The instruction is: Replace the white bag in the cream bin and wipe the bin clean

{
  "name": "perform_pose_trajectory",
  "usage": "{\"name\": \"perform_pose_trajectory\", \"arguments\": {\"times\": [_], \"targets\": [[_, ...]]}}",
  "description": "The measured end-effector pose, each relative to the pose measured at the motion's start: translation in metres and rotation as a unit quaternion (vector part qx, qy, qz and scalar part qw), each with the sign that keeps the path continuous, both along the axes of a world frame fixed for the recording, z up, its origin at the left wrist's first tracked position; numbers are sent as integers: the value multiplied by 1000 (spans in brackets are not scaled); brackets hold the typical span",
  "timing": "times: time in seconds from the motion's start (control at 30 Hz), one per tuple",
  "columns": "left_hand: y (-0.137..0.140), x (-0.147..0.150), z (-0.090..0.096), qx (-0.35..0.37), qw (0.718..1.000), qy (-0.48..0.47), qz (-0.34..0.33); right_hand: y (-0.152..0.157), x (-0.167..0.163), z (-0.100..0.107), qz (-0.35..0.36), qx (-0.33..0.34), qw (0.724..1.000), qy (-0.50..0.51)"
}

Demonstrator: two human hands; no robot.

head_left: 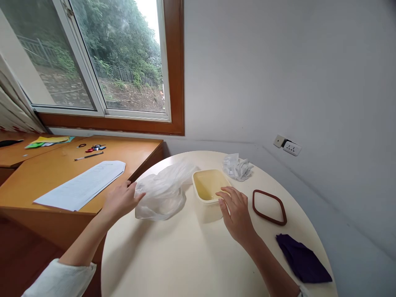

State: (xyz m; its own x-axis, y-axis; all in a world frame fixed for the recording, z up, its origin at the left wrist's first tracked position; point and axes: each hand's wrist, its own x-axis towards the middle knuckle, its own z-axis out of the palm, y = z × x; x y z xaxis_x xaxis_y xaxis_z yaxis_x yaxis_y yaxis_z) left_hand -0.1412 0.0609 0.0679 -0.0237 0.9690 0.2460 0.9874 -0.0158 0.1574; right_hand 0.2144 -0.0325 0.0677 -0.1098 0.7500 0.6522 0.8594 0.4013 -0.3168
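A pale yellow plastic container, open at the top, stands upright near the middle of the round table. My right hand is at its front right corner, fingers over the rim and thumb close to the outer side, so it appears to grip the rim. To the left of the container lies a crumpled clear plastic bag. My left hand hovers at the bag's left edge with fingers apart, holding nothing; whether a fingertip touches the bag I cannot tell.
The round cream table also bears crumpled white plastic, a brown rounded frame and a folded dark purple cloth. A wooden desk on the left holds paper sheets and a pen. The wall has a socket.
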Motion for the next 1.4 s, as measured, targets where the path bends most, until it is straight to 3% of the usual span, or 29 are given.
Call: {"name": "perform_pose_trajectory", "arguments": {"times": [0.1,0.17,0.23,0.37,0.53,0.87,1.03,1.23,1.33,1.4], "targets": [[-9,30,3,38,991,66,-114,0,-1,0,-5,-4,1000,2],[-13,49,-4,17,976,75,-205,0,-2,-1,-7,-7,1000,1],[-14,64,-19,-36,967,74,-239,0,-3,-3,-10,-5,1000,-4],[-7,77,-60,-150,972,53,-175,0,-5,-7,-26,9,999,-29],[4,79,-85,-128,987,53,-82,2,-6,-10,-26,10,999,-29],[13,80,-79,-104,992,64,-23,3,-7,-11,-30,2,999,-23],[13,82,-67,-95,993,60,-21,3,-7,-11,-28,2,999,-16],[5,91,-46,-16,995,44,-90,5,-7,-13,-28,3,1000,-9],[-3,99,-39,6,989,-25,-149,5,-8,-15,-28,4,1000,-7],[-10,106,-35,-19,975,-101,-198,5,-8,-15,-28,4,1000,-6]]}}
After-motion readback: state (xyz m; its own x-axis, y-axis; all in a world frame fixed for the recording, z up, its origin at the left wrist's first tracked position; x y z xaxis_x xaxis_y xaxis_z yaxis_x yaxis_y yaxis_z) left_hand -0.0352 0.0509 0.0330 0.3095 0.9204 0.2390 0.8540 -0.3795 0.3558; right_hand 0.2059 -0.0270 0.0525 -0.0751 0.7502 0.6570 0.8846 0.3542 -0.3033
